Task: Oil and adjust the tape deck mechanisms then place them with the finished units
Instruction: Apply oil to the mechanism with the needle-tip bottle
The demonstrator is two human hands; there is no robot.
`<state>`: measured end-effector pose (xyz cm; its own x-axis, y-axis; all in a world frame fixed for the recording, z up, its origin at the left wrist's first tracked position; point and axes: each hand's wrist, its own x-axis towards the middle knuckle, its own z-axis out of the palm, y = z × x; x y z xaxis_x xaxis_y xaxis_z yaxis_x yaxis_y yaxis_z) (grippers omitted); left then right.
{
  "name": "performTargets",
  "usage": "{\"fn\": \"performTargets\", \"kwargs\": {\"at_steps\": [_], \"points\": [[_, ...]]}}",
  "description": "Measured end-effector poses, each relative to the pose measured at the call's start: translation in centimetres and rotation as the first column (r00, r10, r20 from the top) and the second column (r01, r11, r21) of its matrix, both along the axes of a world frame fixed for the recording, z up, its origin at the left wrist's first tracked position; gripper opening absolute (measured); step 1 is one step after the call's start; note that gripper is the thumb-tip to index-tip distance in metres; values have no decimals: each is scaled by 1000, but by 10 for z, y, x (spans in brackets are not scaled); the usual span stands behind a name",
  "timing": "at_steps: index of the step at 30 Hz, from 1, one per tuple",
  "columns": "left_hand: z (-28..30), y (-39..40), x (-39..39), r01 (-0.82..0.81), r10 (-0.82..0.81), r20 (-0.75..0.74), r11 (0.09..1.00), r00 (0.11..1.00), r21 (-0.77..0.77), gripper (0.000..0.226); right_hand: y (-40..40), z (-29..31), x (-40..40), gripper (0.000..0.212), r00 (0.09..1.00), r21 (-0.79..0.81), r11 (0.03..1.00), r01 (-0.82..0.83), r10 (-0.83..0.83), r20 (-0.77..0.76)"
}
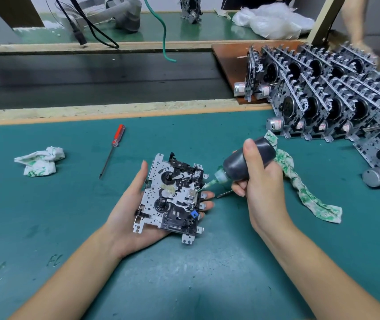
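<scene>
A tape deck mechanism [173,197], a metal plate with black reels and a small blue part, lies face up in my left hand [129,215], whose palm cradles it from below with fingertips showing at its right edge. My right hand [260,181] grips a dark oil bottle [246,161], tilted so its green nozzle tip touches the mechanism's right side. A thin dark tool tip sticks out under my right fingers. Rows of finished mechanisms [322,93] stand upright at the right.
A red-handled screwdriver [113,150] lies on the green mat [46,204]. A crumpled green-stained rag [39,160] sits at the left, another rag [306,188] trails behind my right hand. A conveyor belt [92,75] runs behind the mat. Another person's arm [357,26] reaches over the finished rows.
</scene>
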<state>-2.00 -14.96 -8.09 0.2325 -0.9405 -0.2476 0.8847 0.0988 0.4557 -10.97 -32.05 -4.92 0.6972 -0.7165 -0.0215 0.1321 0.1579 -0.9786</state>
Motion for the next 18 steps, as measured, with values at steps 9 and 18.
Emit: {"fn": "performTargets", "kwargs": {"at_steps": [9,18], "points": [[1,0,0,-10,10,7,1000,1000,13,81,0,-2,1,42,999,8,1000,6,-6,33],[1,-1,0,-22,22,14,1000,1000,1,81,0,-3,1,34,995,-18,1000,-14,16,94]]}}
